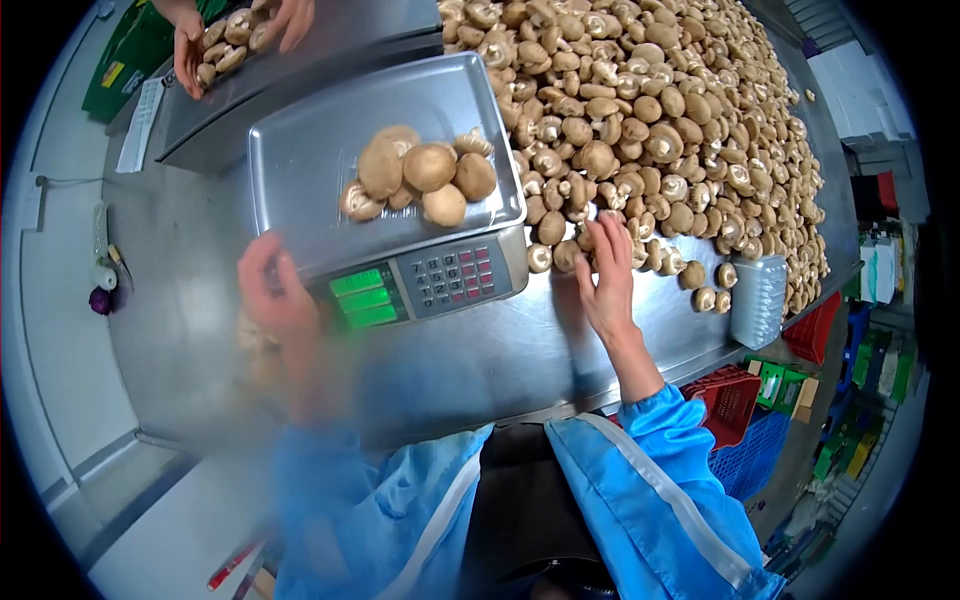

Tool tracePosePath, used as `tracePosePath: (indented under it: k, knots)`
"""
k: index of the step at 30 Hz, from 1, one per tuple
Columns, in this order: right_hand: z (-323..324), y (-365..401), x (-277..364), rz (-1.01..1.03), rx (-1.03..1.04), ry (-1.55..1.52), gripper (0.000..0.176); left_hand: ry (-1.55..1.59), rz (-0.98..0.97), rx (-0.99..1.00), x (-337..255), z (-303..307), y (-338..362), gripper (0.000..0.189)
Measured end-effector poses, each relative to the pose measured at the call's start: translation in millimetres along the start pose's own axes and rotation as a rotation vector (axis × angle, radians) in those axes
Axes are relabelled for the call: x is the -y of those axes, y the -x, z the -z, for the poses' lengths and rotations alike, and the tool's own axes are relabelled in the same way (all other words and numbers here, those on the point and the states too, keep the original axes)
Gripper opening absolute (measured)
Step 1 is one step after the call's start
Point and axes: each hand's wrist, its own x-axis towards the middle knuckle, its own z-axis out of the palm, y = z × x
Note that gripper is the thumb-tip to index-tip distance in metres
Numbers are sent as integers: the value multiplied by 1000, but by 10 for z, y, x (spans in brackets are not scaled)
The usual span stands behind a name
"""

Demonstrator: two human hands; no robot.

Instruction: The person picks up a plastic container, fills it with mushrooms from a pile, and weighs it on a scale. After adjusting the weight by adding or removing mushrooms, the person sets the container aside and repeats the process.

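Several brown mushrooms (430,167) lie in the metal tray (300,150) of a weighing scale (455,275) with a lit green display. My left hand (280,290) is beside the tray's near left corner, blurred, its thumb and fingers apart with nothing seen between them. At the near edge of a large mushroom pile (650,110), my right hand (607,270) reaches over a few mushrooms, fingers spread and touching or just above them. Whether it grips one is hidden, but the fingers look apart.
Another person's hands (240,40) hold several mushrooms at the upper left, near a green crate (125,60). A stack of clear plastic trays (758,300) stands at the table's right edge. Red (722,405) and blue crates (752,455) sit below the table.
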Motion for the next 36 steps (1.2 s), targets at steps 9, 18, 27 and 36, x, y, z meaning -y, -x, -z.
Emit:
tracePosePath:
  k: [9,18,27,36]
  knots:
    - [-131,133,54,43,104,106,54,41,161,66,-296,-118,173,19]
    - [-166,193,85,14,51,37,73,318,214,655,-1143,-436,887,15]
    - [159,458,-161,-68,-80,-53,52,569,449,927,-1256,-484,1543,22]
    - [140,95,-141,15,-224,-31,51,528,493,922,-1269,-693,1329,26]
